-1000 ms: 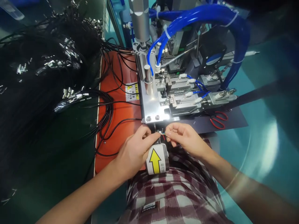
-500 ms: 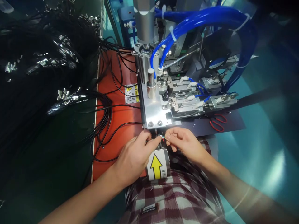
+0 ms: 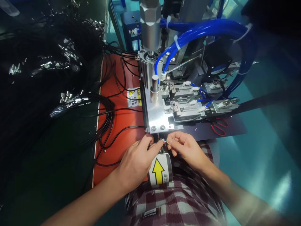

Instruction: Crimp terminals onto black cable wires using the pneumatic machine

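My left hand (image 3: 138,160) is closed over the end of a black cable (image 3: 111,165) at the front edge of the machine, its thumb pressing near the tip. Thin coloured wires (image 3: 165,144), one of them red, stick out beside that thumb. From the right, my right hand (image 3: 184,147) pinches the tips of the fine wires between thumb and finger. Both hands sit just in front of a metal plate (image 3: 157,121) with two bolts. Below the fingers is a white label with a yellow arrow (image 3: 159,172). The fingers partly hide the wire ends.
Blue air hoses (image 3: 207,29) arch over the pneumatic cylinders (image 3: 188,110). Red-handled scissors (image 3: 219,127) lie on the dark base at right. Several black cables cross the red surface (image 3: 119,138). Bundles with metal connectors (image 3: 70,100) lie at left.
The whole view has shifted slightly, so everything sits a little lower and to the right. Both hands keep nearly the same grip and place at the machine's front edge.
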`<state>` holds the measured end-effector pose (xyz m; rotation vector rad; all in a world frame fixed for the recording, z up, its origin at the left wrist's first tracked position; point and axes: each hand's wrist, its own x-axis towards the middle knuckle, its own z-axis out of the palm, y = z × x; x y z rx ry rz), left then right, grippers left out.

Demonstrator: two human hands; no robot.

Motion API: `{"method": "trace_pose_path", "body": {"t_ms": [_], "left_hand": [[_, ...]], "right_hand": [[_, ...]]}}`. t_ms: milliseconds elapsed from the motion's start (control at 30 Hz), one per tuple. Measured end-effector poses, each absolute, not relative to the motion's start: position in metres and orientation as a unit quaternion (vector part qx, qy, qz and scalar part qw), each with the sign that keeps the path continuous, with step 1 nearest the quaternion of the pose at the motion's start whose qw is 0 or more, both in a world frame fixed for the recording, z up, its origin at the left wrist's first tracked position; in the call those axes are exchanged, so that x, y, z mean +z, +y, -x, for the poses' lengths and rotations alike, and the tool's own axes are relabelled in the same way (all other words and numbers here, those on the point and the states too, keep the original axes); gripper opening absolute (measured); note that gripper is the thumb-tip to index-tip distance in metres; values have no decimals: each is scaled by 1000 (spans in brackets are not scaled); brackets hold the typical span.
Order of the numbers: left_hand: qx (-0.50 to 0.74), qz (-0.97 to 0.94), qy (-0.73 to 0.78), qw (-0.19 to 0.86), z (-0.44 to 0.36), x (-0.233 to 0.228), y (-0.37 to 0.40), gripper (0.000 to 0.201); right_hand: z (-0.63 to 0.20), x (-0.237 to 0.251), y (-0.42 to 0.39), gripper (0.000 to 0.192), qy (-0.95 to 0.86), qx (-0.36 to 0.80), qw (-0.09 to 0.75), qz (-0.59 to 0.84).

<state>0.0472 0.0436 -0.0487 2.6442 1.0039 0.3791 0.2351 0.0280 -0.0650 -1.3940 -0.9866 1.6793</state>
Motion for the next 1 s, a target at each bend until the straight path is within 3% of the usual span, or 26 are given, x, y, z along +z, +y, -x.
{"method": "trace_pose_path", "body": {"t_ms": [533,1000], "left_hand": [[146,-922,337,123,-49,-45,45,32],[136,-922,342,122,-49,-47,43,33]], "right_hand": [[-231,-68,22,24,-395,616,387,561],[-225,-102,9,10,-527,441,476,548]]}}
